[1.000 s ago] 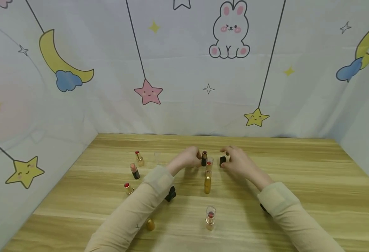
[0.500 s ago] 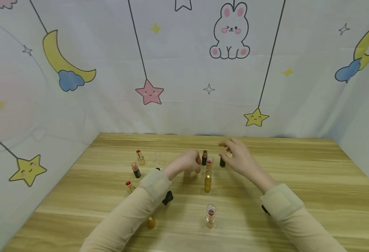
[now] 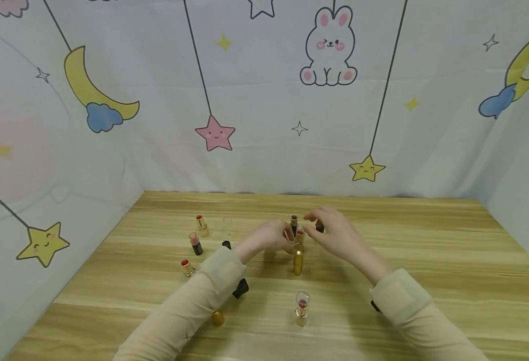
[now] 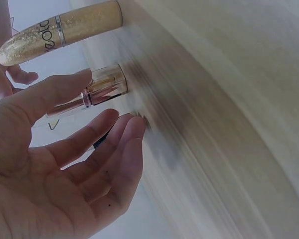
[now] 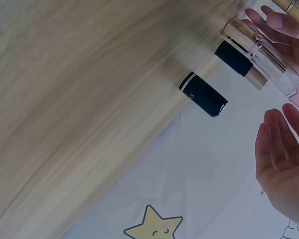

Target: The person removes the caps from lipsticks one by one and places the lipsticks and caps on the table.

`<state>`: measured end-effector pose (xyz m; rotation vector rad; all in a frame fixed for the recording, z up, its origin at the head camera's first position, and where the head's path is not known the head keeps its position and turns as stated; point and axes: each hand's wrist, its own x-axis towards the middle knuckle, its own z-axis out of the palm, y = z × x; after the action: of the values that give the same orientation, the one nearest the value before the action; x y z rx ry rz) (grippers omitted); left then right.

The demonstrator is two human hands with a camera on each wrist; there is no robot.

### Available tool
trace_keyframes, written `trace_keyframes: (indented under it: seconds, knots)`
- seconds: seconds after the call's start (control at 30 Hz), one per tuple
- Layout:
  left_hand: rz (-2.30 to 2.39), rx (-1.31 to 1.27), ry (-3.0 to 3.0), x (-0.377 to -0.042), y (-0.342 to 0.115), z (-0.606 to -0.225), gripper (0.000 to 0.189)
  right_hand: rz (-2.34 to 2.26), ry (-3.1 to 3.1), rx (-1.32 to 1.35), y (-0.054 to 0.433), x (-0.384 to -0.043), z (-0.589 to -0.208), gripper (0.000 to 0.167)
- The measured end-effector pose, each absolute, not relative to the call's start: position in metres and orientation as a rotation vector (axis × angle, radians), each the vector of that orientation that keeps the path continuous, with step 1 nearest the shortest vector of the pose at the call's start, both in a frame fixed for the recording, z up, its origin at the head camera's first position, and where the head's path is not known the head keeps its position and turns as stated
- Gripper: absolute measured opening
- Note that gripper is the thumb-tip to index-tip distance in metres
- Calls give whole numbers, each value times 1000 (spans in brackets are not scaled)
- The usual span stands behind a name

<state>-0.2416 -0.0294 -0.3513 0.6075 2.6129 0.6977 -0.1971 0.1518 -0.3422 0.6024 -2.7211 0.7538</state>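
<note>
On the wood-grain desk (image 3: 445,240), I see left hand (image 3: 275,235) and right hand (image 3: 337,233), fingers apart, flanking the upright clear-capped gold lipstick (image 3: 299,240), probably to avoid toppling it.

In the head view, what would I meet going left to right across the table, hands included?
Skipping overlaps: front-left red lipstick, back-left red lipstick, small gold cap, larger black piece, left hand, gold tube, right hand.
</note>
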Motion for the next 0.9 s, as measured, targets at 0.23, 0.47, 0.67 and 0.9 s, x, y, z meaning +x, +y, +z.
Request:
trace_keyframes:
  seconds: [0.23,0.47,0.67,0.9]
  knots:
    - [716,624,2618,-244,-26,-356,23,764,-2737,625,144,-197,-344,31]
    - [751,679,2623,-243,-23,-359,18,778,-2756,636,138,-197,-346,30]
    - [751,725,2637,-243,-21,-362,15,796,-2750,630,137,-197,-350,29]
    - [738,723,2644,-244,-18,-364,12,821,-2698,650,136,-199,-354,27]
